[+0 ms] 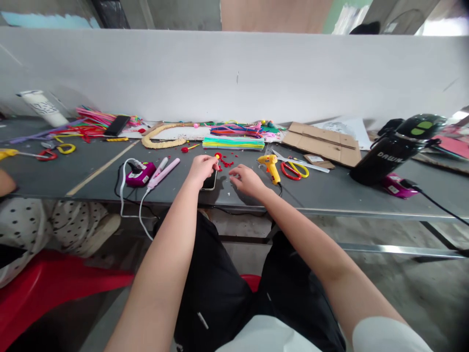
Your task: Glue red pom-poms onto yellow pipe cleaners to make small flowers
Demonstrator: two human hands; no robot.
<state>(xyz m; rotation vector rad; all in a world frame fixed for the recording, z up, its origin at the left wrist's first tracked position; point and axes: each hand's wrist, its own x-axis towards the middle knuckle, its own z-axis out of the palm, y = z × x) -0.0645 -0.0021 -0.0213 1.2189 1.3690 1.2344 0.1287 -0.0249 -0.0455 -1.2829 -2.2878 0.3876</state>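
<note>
My left hand (203, 169) is closed in a pinch above a dark phone (210, 182), with a small yellow bit (217, 156) showing at its fingertips. Several small red pieces (227, 164) lie on the grey table just beyond. To the right, my right hand (246, 180) hovers low over the table with its fingers apart and nothing in them. A yellow glue gun (271, 167) rests to the right of that hand, beside red and yellow scissors (293, 170).
Striped pipe cleaners (233, 143) and cardboard (322, 143) lie along the back. A black bottle (384, 154) stands at right. Left are a purple power block (140, 174) with cables, a pink hair straightener (163, 174), and another person's arm (6, 183) at the far edge.
</note>
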